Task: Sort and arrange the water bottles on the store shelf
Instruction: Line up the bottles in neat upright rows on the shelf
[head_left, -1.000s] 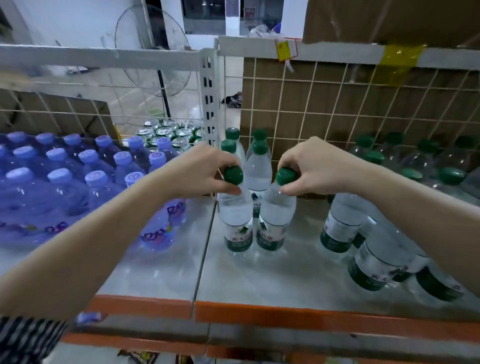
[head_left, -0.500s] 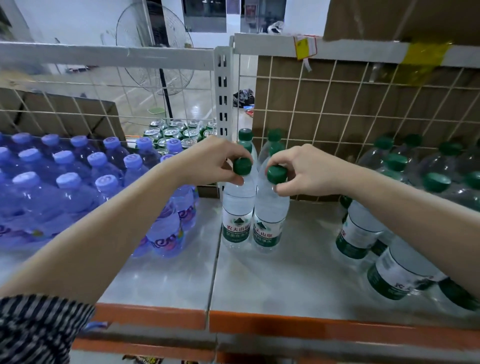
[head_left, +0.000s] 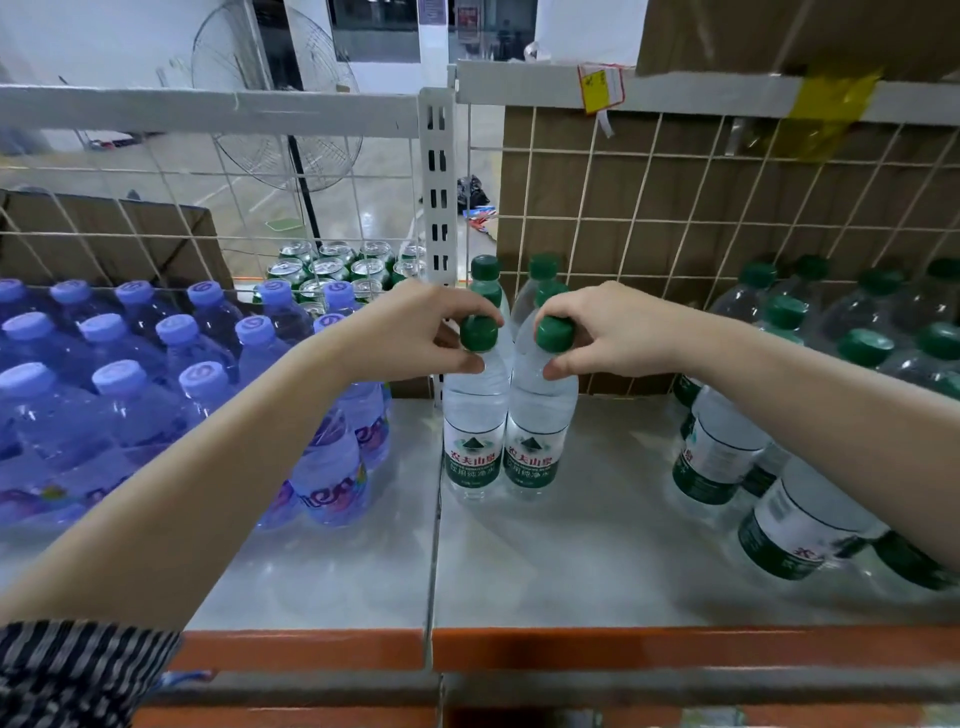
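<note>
Green-capped clear plastic water bottles (head_left: 477, 415) stand touching, twelve o'clock on the grey metal shelf (head_left: 571, 561). My left hand (head_left: 415, 332) and right hand (head_left: 608, 332) each pinch one cap. Placement looks done; next, release, then fetch more from three o'clock.

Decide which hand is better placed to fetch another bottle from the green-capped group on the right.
Likely the right hand: it pinches the cap of the right bottle, nearer that group; the left hand, on the left bottle, would have to cross both.
</note>
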